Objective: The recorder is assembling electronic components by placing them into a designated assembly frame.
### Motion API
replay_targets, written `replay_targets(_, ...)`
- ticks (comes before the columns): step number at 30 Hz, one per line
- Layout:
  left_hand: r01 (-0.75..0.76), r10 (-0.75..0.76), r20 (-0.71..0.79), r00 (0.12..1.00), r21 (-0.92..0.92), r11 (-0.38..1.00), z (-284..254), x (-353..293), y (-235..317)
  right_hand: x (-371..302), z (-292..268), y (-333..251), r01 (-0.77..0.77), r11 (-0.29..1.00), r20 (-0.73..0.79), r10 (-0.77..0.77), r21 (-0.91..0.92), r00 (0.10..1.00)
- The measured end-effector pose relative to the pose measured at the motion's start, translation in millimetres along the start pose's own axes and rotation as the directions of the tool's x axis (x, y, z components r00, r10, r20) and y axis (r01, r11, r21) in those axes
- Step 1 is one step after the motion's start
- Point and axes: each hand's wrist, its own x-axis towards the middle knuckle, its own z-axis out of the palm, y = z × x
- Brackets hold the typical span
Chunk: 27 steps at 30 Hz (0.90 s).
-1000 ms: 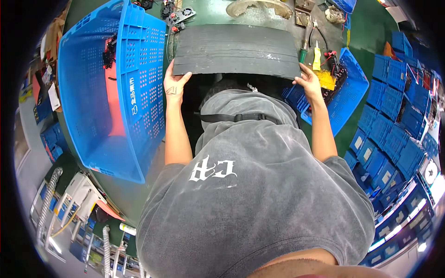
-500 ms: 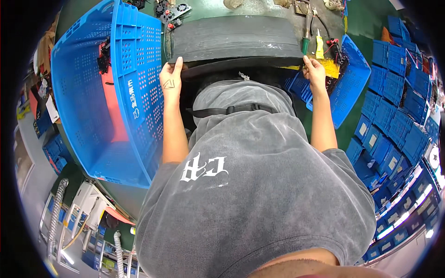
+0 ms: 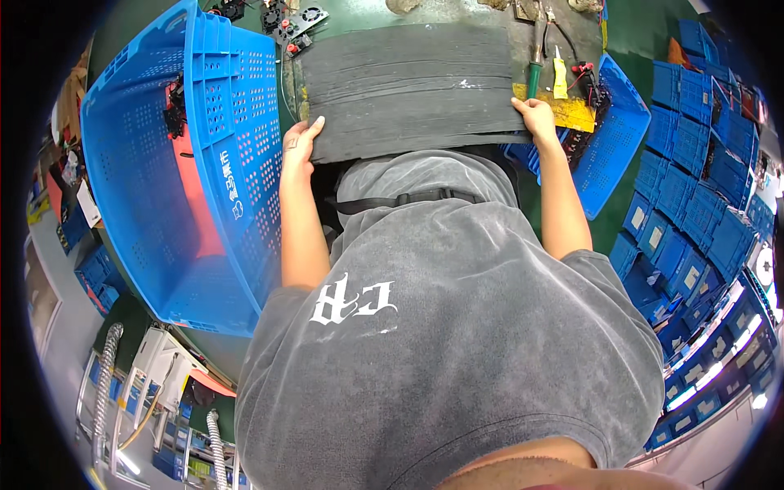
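Black creased sheet point(image 3: 412, 91), one, at the near edge of the surface point(image 3: 445, 13), side edges pinched in the grip of left hand point(image 3: 300, 147) and right hand point(image 3: 536, 119); hazard: a rightward shift could knock the adjacent green-handled tool point(image 3: 533, 80).

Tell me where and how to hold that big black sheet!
I'd probably hold the black sheet by its short ends, near the closest corners, one hand from each side, thumbs on top: it's wide, thin and flat. The left hand and right hand hold it that way.
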Motion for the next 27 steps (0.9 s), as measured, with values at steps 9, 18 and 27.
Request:
replay_targets(9,-0.155,0.158,0.002,0.987,0.214,0.964,0,4,-18,-9,13,-6,0.027,0.869,0.087,0.019,-0.495,0.996)
replay_targets(18,-0.552,0.561,0.036,0.827,0.242,0.798,8,-24,3,-14,1,45,0.064,0.984,-0.094,-0.049,0.168,0.994)
replay_targets(27,-0.556,0.590,0.036,0.807,0.383,0.738,34,-1,13,-33,3,48,0.019,1.000,-0.222,-0.023,-0.019,0.975)
